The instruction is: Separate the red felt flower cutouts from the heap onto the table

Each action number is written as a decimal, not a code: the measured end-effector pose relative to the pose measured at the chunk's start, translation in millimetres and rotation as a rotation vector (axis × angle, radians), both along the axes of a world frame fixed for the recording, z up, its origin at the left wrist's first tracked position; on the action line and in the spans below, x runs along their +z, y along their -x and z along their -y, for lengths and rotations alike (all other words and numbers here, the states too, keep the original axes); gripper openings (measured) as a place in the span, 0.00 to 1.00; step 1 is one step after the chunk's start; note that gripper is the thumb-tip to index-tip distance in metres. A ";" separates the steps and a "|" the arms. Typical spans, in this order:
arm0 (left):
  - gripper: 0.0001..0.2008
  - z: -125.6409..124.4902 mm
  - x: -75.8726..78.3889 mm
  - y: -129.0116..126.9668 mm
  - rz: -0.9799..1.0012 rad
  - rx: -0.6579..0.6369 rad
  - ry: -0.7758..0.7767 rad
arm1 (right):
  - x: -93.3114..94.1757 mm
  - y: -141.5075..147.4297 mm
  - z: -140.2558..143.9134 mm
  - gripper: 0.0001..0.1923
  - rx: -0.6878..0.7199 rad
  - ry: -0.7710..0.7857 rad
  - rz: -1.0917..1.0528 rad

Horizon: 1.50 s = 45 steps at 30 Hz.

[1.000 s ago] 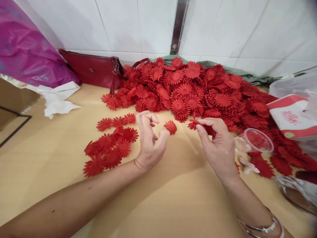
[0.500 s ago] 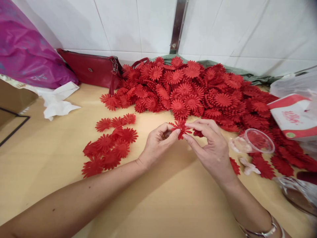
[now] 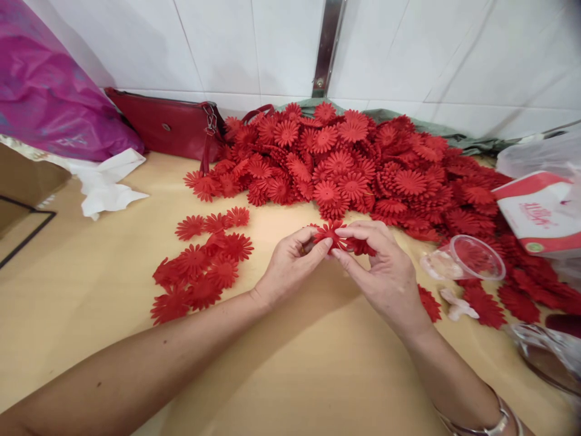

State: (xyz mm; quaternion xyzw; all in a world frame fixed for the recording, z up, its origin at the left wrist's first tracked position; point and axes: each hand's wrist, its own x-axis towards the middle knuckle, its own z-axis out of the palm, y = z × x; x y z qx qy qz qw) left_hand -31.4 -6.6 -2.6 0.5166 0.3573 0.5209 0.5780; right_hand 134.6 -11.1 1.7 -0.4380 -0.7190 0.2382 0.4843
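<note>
Between my two hands is a red fabric flower [image 3: 334, 230] with narrow petals. My left hand [image 3: 297, 257] pinches its left side, thumb on top. My right hand [image 3: 379, 257] has thumb and forefinger on its right-hand petals, and more red petals show under those fingers. Just beyond my hands lies a large heap of red flowers [image 3: 338, 163]. To the left, several loose red flowers [image 3: 195, 260] are spread on the table [image 3: 276, 363]. The undersides of the held petals are hidden.
A red handbag [image 3: 167, 127] and purple bag [image 3: 59, 91] stand along the wall at left, near a white tissue [image 3: 109, 188]. On the right are a clear plastic cup [image 3: 476, 257], a crumpled tissue [image 3: 458, 304], a white-and-red packet [image 3: 538, 212] and clear plastic wrapping [image 3: 544, 345].
My right hand has shifted slightly left, closer to my left hand, and its fingertips now sit further over the held flower. My left hand stays nearly still.
</note>
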 end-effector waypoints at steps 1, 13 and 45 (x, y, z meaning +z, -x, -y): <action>0.11 0.2 0.3 0.1 0.002 -0.003 0.000 | 1.0 0.3 0.4 0.12 -0.002 -0.001 0.000; 0.15 -0.2 -1.9 3.5 -0.110 -0.066 -0.043 | 3.7 -2.1 0.1 0.04 0.016 0.133 -0.061; 0.15 2.8 -1.0 -1.5 0.020 -0.101 0.095 | -0.3 -1.9 -1.2 0.05 -0.100 -0.006 0.071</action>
